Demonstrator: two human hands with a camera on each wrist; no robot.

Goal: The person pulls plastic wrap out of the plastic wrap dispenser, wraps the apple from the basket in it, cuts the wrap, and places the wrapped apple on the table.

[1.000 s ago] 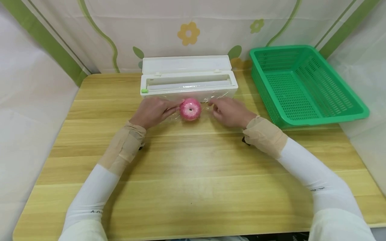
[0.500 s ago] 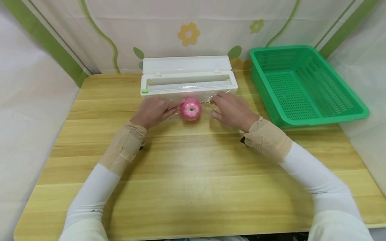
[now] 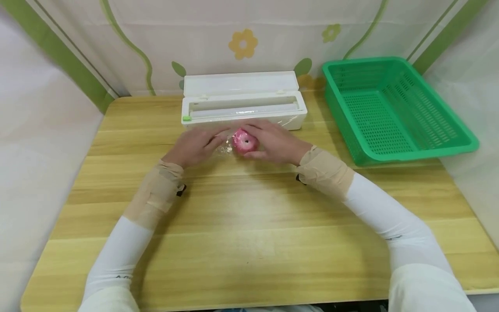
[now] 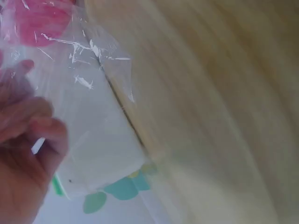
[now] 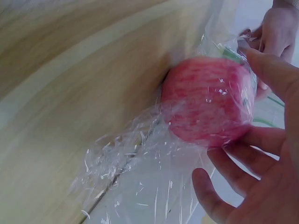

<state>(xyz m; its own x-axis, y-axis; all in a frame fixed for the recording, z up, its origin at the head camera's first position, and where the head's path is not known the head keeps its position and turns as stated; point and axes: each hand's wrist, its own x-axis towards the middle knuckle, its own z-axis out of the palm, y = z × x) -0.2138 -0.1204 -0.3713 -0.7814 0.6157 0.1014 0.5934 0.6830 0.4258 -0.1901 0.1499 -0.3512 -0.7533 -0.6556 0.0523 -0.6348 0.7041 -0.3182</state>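
Right hand (image 3: 273, 142) curls thumb and fingers round the pink apple (image 3: 242, 143) at its left, just near of the white box (image 3: 234, 102); the left hand (image 3: 193, 146) lies farther left, its hold on the clear film (image 3: 225, 149) impossible to tell.

The film (image 5: 161, 172) is clear plastic, glossy and crinkled; under it, the apple (image 5: 205, 100) looks smooth and shiny. The box (image 4: 105, 144) is smooth plastic with a soft sheen, the basket (image 3: 372, 121) perforated plastic. The surface (image 3: 249, 225) is wood-grained and satiny (light pools mid-front), the sleeves (image 3: 117, 251) matt cloth, the wrist wraps (image 3: 325, 173) wrinkled and matt.
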